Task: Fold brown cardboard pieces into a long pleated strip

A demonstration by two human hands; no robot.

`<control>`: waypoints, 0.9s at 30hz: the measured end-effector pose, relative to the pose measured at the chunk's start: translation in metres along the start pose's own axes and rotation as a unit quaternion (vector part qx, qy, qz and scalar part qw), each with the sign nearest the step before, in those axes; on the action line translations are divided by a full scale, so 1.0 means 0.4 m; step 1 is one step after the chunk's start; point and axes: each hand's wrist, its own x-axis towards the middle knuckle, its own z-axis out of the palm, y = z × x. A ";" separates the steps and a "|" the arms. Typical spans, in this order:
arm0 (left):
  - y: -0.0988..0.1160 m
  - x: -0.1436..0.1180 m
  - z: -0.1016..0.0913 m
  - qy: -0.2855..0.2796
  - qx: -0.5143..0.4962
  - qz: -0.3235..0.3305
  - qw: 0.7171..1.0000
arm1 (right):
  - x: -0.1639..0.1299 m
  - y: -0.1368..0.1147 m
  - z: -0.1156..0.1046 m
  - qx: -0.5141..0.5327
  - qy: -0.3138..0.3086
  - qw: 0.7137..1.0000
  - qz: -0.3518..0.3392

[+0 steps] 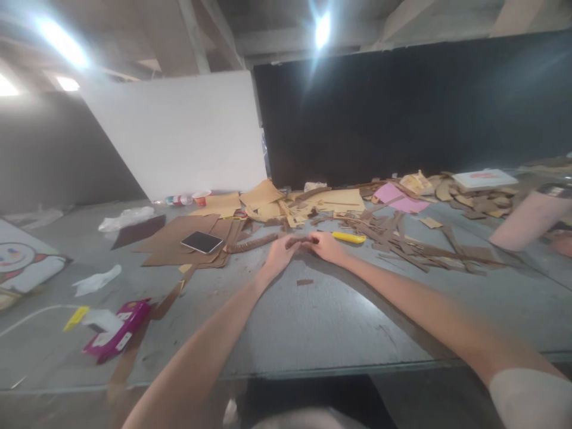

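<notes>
Between my two hands is a short, dark brown strip, perhaps cardboard or leather (300, 241). My left hand (279, 253) pinches its left end and my right hand (328, 246) pinches the other, close above the tabletop. A long, ridged brown piece (251, 243) lies just left of my left hand. Right beside my right hand rests a yellow tool (348, 238) that resembles a utility knife. One small brown scrap (304, 282) lies on the table in front of my hands.
Brown sheets (167, 238) with a phone (202, 242) on top lie at left, a purple packet (120, 329) nearer me. Heaped brown strips (406, 241), pink paper (401, 198) and a pink bottle (529, 219) occupy the right. Tan scraps (263, 199) line the back of the grey table (322, 333).
</notes>
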 end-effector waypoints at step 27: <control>-0.026 0.015 -0.004 0.052 -0.055 -0.081 0.994 | 0.021 0.077 0.035 -0.042 0.182 0.982 -0.042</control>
